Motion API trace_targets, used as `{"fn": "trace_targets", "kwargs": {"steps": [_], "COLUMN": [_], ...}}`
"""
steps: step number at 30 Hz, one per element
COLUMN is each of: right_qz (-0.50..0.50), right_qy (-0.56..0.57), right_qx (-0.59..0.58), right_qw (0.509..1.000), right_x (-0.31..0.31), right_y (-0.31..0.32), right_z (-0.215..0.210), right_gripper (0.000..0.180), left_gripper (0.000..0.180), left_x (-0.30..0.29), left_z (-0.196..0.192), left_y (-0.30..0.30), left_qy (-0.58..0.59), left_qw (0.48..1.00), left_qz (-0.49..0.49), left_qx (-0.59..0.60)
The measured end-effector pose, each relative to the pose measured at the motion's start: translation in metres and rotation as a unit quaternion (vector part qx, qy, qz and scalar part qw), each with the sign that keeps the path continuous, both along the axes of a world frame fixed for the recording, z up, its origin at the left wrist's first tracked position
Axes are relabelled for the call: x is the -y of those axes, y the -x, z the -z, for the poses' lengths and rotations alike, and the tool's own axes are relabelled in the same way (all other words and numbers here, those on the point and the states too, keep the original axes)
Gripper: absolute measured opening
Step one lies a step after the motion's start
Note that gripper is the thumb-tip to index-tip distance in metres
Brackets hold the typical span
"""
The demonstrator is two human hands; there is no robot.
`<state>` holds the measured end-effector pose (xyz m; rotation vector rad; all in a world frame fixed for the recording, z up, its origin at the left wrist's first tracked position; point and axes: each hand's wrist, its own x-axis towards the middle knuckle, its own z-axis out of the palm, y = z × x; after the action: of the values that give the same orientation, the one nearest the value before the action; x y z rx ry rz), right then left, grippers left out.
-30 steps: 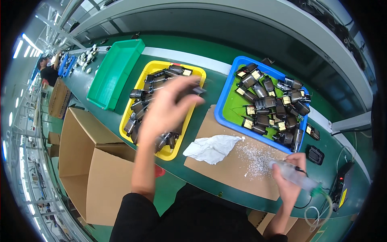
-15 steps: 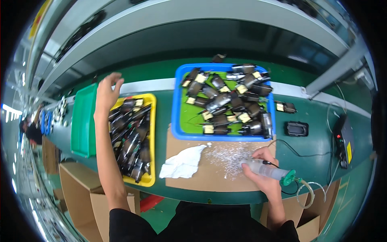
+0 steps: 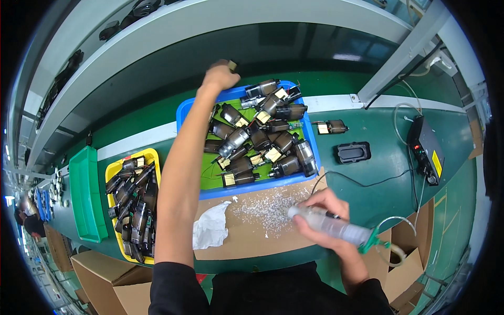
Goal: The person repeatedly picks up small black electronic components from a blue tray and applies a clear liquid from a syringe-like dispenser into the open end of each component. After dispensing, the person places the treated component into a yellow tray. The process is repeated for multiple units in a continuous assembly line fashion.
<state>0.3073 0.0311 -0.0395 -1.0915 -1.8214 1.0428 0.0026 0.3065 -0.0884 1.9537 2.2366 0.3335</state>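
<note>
My left hand (image 3: 220,79) reaches past the far-left corner of the blue tray (image 3: 185,113). Its fingers are closed around a small part (image 3: 231,65) with a pale yellow patch, mostly hidden by the hand. In the tray, on a green base, lie several dark translucent motor-like parts (image 3: 233,142) with pale yellow patches. My right hand (image 3: 328,218) grips a clear dispensing syringe (image 3: 336,229) with a green cap and a hose, its tip pointing left. Below that tip, white specks (image 3: 262,212) are scattered over a cardboard sheet (image 3: 236,251), beside a crumpled white cloth (image 3: 211,227).
A yellow tray (image 3: 111,173) of similar dark parts stands at left, beside a green tray (image 3: 89,194). On the right are a black open case (image 3: 353,152), a loose part (image 3: 332,127) and a black control box (image 3: 426,149) with cables. Cardboard boxes (image 3: 107,265) sit below.
My left hand has moved right, from above the yellow tray to behind the blue tray, and closed on a part there. My right hand still holds the syringe. The whole view has turned.
</note>
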Motion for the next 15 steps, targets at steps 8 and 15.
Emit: {"fn": "trace_targets", "kwargs": {"steps": [8, 15], "right_qz": [0.094, 0.161], "right_qy": [-0.137, -0.191], "right_qx": [-0.172, -0.229], "right_qw": [0.971, 0.941], "right_x": [-0.035, -0.014], "right_y": [0.003, 0.039], "right_z": [-0.08, -0.123], "right_gripper": [0.035, 0.048], "left_gripper": [0.046, 0.061], "left_x": [0.172, 0.236], "left_z": [-0.104, -0.102], "left_y": [-0.034, -0.076], "left_qy": [-0.037, 0.113], "left_qw": [0.685, 0.46], "left_qz": [0.115, 0.275], "left_qx": [0.718, 0.837]}}
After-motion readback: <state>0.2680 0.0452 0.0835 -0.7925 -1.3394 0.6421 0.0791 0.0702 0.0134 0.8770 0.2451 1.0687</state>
